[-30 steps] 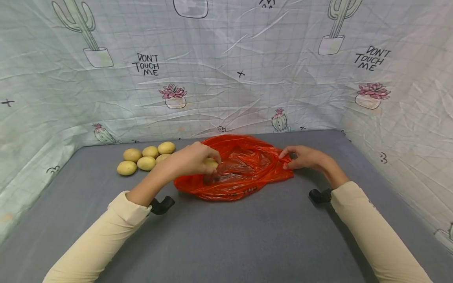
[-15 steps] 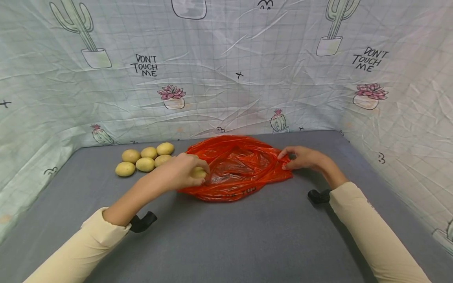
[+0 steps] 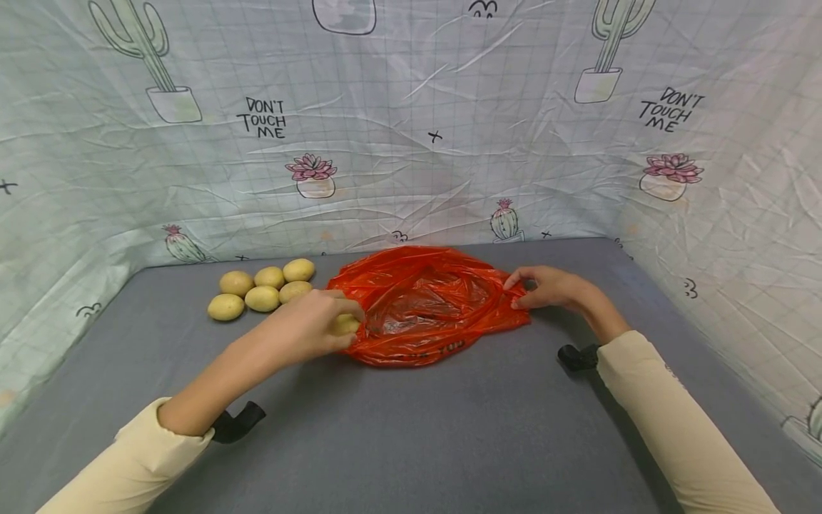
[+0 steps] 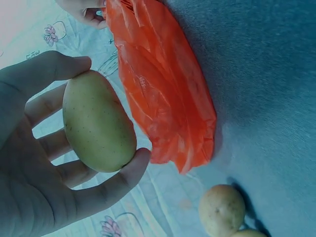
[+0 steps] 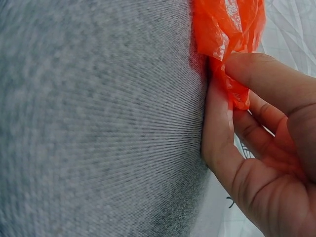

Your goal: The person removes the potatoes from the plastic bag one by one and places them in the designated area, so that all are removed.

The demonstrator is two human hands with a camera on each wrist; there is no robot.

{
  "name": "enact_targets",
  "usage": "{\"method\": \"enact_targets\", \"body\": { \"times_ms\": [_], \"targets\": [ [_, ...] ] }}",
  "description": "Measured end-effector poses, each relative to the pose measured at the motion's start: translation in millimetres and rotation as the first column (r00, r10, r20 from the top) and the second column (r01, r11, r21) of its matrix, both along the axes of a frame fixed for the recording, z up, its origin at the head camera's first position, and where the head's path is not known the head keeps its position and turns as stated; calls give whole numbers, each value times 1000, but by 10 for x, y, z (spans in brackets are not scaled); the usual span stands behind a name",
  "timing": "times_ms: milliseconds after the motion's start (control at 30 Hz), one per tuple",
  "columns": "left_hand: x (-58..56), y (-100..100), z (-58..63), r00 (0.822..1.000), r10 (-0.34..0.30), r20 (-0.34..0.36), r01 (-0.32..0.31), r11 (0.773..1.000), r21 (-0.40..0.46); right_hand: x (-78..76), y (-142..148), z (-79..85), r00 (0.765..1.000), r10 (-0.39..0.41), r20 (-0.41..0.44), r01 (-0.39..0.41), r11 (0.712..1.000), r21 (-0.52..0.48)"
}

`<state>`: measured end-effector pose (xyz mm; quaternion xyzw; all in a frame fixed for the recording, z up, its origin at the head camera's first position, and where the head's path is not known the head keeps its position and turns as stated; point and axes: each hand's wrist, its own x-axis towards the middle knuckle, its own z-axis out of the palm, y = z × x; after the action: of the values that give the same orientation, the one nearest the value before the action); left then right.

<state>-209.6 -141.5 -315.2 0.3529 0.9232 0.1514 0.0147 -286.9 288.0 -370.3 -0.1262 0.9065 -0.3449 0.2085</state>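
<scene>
My left hand (image 3: 312, 323) holds a yellow, speckled potato (image 4: 98, 122) between thumb and fingertips, just off the left side of a red plastic bag (image 3: 427, 289). In the head view the fingers hide part of that potato. The bag lies on the table with its mouth spread wide and facing up. At its right end my right hand (image 3: 549, 289) pinches a gathered corner of the plastic; the right wrist view shows this bag corner (image 5: 236, 81) between thumb and finger, low against the tabletop.
Several more potatoes (image 3: 262, 298) lie in two loose rows at the back left of the grey table (image 3: 424, 435). A printed cloth (image 3: 385, 128) hangs as a wall behind and along both sides. Dark wrist-mounted pieces (image 3: 239, 422) stick out below each sleeve.
My left hand has drawn back to the left with the potato, from over the bag's mouth to outside its left edge. The right hand stays at the bag's corner.
</scene>
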Motion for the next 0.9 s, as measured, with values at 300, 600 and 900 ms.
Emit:
{"method": "enact_targets", "body": {
  "times_ms": [300, 600, 900],
  "targets": [
    [185, -149, 28, 996, 27, -81, -25, 999, 31, 9, -10, 18, 1000, -10, 10, 10, 1000, 7],
    [278, -307, 45, 993, 71, -94, -69, 997, 25, 3, -7, 1, 1000, -15, 13, 15, 1000, 3],
    [310, -489, -15, 988, 94, -123, -89, 995, 42, -6, -7, 2, 1000, -18, 18, 18, 1000, 8]
  ]
}}
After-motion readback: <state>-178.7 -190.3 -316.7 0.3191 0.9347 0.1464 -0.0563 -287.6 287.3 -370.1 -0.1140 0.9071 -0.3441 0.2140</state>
